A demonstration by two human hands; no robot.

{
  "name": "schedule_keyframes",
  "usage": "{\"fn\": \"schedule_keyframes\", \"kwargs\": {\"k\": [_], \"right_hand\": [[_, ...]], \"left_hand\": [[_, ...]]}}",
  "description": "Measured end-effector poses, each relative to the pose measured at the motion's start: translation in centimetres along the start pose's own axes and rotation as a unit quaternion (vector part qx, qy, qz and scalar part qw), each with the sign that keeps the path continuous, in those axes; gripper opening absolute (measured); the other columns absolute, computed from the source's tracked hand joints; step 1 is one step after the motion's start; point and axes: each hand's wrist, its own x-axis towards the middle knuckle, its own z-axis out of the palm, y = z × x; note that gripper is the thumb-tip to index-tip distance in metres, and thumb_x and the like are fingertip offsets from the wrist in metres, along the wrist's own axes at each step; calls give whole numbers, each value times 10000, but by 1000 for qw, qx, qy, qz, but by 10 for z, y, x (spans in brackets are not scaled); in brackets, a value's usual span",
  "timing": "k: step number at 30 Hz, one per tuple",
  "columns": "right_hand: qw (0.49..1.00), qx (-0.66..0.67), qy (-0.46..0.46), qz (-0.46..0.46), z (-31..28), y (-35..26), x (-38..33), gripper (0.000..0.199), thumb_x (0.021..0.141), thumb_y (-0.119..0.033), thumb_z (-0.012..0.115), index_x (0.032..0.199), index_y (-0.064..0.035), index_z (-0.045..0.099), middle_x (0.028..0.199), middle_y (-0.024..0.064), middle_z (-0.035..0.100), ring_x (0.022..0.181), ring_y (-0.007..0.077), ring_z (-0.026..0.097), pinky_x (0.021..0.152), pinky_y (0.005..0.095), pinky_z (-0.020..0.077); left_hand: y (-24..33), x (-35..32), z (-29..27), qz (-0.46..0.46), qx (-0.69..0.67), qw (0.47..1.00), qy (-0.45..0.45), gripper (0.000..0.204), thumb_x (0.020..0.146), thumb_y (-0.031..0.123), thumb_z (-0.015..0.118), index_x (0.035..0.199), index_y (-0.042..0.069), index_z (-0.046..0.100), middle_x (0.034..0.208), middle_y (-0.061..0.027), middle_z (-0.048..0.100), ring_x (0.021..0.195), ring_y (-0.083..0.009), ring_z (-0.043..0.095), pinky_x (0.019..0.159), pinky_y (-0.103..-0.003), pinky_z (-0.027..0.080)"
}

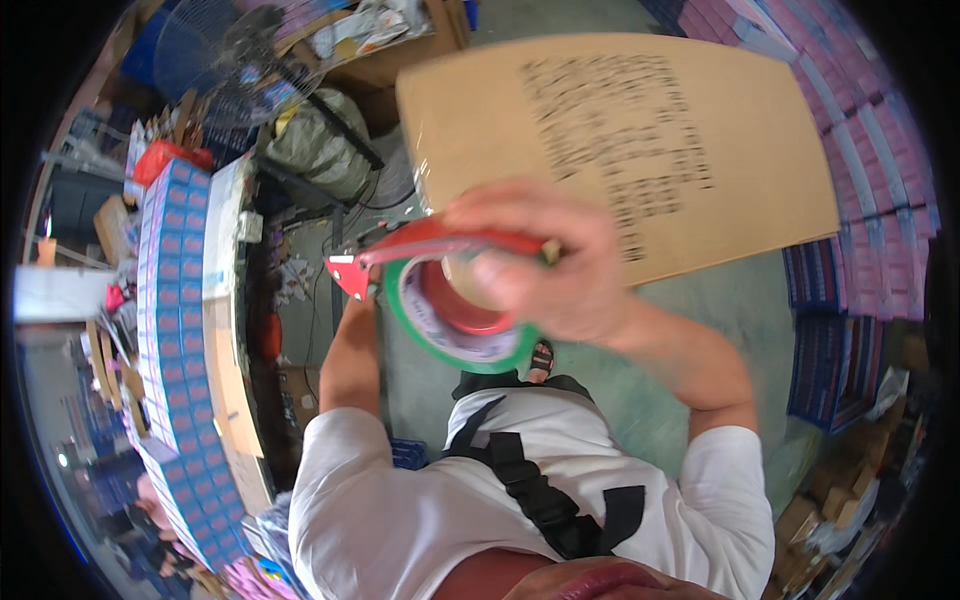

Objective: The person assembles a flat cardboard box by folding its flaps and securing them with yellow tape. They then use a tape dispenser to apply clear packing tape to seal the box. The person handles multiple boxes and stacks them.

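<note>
My right hand (pixel 545 265) is closed around the handle of a red tape dispenser (pixel 440 245), which carries a roll of tape with a green core (pixel 455 335). The dispenser sits at the near left corner of a large brown cardboard carton (pixel 620 140) with black print on its top face. My left forearm (pixel 350 355) reaches up toward the dispenser's red front end; the hand itself is hidden behind the dispenser. I wear a white shirt (pixel 400 500) with a black strap across it.
A long stack of small blue boxes (pixel 175 330) runs down the left. Pink and purple boxes (pixel 880 150) line the right, with dark blue boxes (pixel 830 350) below them. A standing fan (pixel 225 60) and a green sack (pixel 320 145) are at the upper left. The floor is grey concrete (pixel 720 300).
</note>
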Motion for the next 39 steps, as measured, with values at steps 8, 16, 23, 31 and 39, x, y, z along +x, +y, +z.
{"fn": "schedule_keyframes", "kwargs": {"k": [8, 16, 23, 31, 39], "right_hand": [[951, -258, -172, 6, 110, 103, -112, 315, 689, -256, 728, 978, -134, 709, 1083, -3, 655, 928, 167, 626, 941, 435, 394], [906, -337, -253, 30, 224, 179, -140, 361, 727, -320, 700, 1030, -126, 670, 1117, 22, 575, 937, 256, 592, 868, 460, 378], [870, -345, -347, 66, 352, 195, -129, 602, 714, -272, 736, 1259, -119, 532, 1233, 129, 503, 1089, 300, 535, 912, 458, 379], [800, -584, -138, 24, 230, 240, -49, 599, 813, -262, 697, 1292, 12, 465, 1317, 222, 449, 1243, 388, 406, 1047, 477, 342], [678, -590, -72, 432, 52, 328, -78, 729, 823, -461, 619, 1379, -31, 428, 1351, 216, 491, 1224, 372, 489, 1000, 429, 406]], "left_hand": [[-101, -233, -48, 266, 697, 516, 420, 430, 924, 416, 573, 892, -3, 662, 730, -87, 646, 641, -159, 628, 492, -279, 493], [-238, -290, -3, 149, 594, 775, 156, 557, 958, 463, 483, 1163, -52, 535, 1104, -139, 613, 977, -212, 608, 824, -357, 495], [-159, -307, 7, 271, 541, 755, 252, 436, 902, 305, 620, 1159, -43, 563, 991, -75, 626, 891, -146, 575, 790, -270, 466], [-12, -479, 10, 432, 529, 634, 362, 275, 886, 228, 643, 1001, -22, 663, 893, -51, 667, 804, -117, 600, 727, -272, 479], [159, -727, -44, 464, 498, 143, 718, 464, 829, 418, 567, 981, -17, 622, 959, -262, 642, 924, -424, 608, 809, -473, 478]]}}
